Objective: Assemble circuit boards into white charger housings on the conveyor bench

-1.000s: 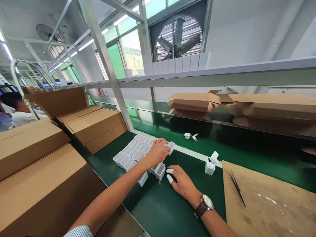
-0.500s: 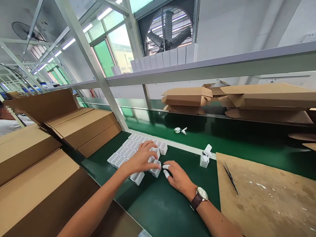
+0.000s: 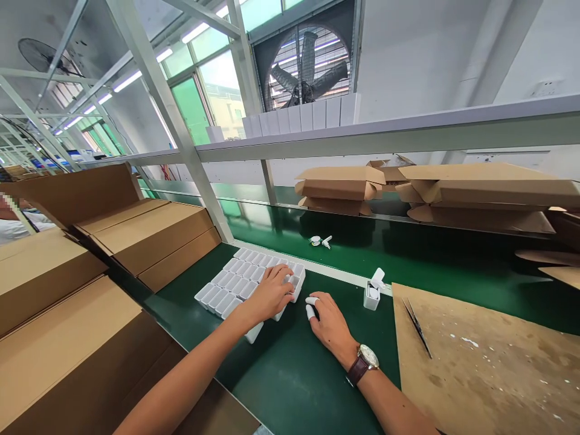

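Right now your left hand (image 3: 270,293) reaches over the right end of the small white open-topped rectangular boxes (image 3: 229,282), which sit in close rows left of centre in the frame. Its fingers curl down over them; whether they are clamped on one, you cannot tell from this view. Your right hand (image 3: 330,323) is empty just beside the rows, thumb and index finger slightly apart, both tips in white covers, a brown-strapped watch (image 3: 366,357) on the wrist.

Beneath both hands lies the glossy dark green bench (image 3: 299,380). Right of centre you have a small white box with a raised lid (image 3: 372,296), and at lower right a stained tan board (image 3: 480,368) carrying dark metal tweezers (image 3: 418,329) and pale flecks. Small white parts (image 3: 320,241) lie beyond the pale strip.

Brown cardboard cartons (image 3: 158,232) fill the left side; folded brown boxes (image 3: 489,190) line the right background. Above your work runs a long pale shelf (image 3: 389,136), with a big black-bladed wall fan (image 3: 306,69) and green-tinted windows (image 3: 224,87) behind it.
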`<state>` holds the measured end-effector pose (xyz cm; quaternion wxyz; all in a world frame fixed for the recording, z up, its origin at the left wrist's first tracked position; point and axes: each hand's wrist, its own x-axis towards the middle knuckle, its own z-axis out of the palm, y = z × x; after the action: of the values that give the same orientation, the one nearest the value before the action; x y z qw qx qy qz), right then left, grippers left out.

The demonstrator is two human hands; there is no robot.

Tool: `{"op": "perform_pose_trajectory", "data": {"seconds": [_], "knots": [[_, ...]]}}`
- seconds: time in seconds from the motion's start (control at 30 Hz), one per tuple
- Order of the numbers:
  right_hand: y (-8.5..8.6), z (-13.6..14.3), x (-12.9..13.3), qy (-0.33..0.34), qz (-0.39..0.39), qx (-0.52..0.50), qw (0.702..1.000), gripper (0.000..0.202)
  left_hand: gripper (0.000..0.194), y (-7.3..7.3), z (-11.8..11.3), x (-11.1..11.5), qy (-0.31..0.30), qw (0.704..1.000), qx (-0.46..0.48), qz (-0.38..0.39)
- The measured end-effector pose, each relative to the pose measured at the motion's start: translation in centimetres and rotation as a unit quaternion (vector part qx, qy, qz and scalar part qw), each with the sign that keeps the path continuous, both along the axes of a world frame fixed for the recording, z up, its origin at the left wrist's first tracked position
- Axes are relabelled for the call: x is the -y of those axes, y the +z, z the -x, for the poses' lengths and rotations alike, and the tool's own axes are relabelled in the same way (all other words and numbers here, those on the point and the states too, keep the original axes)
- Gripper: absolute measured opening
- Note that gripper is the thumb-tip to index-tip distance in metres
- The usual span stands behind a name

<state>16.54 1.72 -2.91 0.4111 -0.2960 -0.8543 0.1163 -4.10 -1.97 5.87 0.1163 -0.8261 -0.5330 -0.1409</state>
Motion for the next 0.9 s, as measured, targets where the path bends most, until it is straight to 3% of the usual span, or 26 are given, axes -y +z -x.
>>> {"op": "perform_pose_trajectory", "data": {"seconds": [0.13, 0.23, 0.3, 0.37, 0.47, 0.57, 0.63, 0.8, 0.9], "knots": [[0.0, 0.1, 0.1, -0.003, -0.002, 0.001, 1.0, 0.025, 0.007, 2.0, 2.0, 1.0, 0.039, 0.998, 0.032, -0.033], [-0.1, 0.0, 0.0, -0.002, 0.003, 0.005, 1.0, 0.024, 0.012, 4.4, 4.3, 3.7, 0.066, 0.993, 0.083, -0.047], [-0.1, 0.0, -0.1, -0.001, 0.007, 0.008, 1.0, 0.023, 0.017, 5.3, 5.6, 6.1, 0.064, 0.994, 0.089, -0.001], [-0.2, 0.0, -0.1, -0.001, 0.008, 0.013, 1.0, 0.024, 0.021, 4.9, 6.4, 8.3, 0.063, 0.994, 0.071, 0.058], [-0.2, -0.1, -0.1, 0.001, 0.004, 0.02, 1.0, 0.024, 0.027, 2.7, 6.7, 10.7, 0.075, 0.992, 0.031, 0.092], [-0.4, -0.2, -0.1, 0.002, -0.001, 0.028, 1.0, 0.023, 0.014, 0.4, 6.3, 11.6, 0.076, 0.994, 0.012, 0.079], [-0.4, -0.2, -0.1, 0.003, -0.005, 0.033, 0.999, 0.023, 0.003, -0.3, 5.9, 11.6, 0.063, 0.996, 0.008, 0.069], [-0.3, -0.3, -0.1, 0.003, -0.013, 0.036, 0.999, 0.023, 0.005, -0.6, 5.3, 10.7, 0.055, 0.997, -0.011, 0.058], [-0.1, -0.2, -0.1, 0.003, -0.014, 0.034, 0.999, 0.022, 0.003, 0.7, 5.2, 10.2, 0.045, 0.998, -0.014, 0.04]]}}
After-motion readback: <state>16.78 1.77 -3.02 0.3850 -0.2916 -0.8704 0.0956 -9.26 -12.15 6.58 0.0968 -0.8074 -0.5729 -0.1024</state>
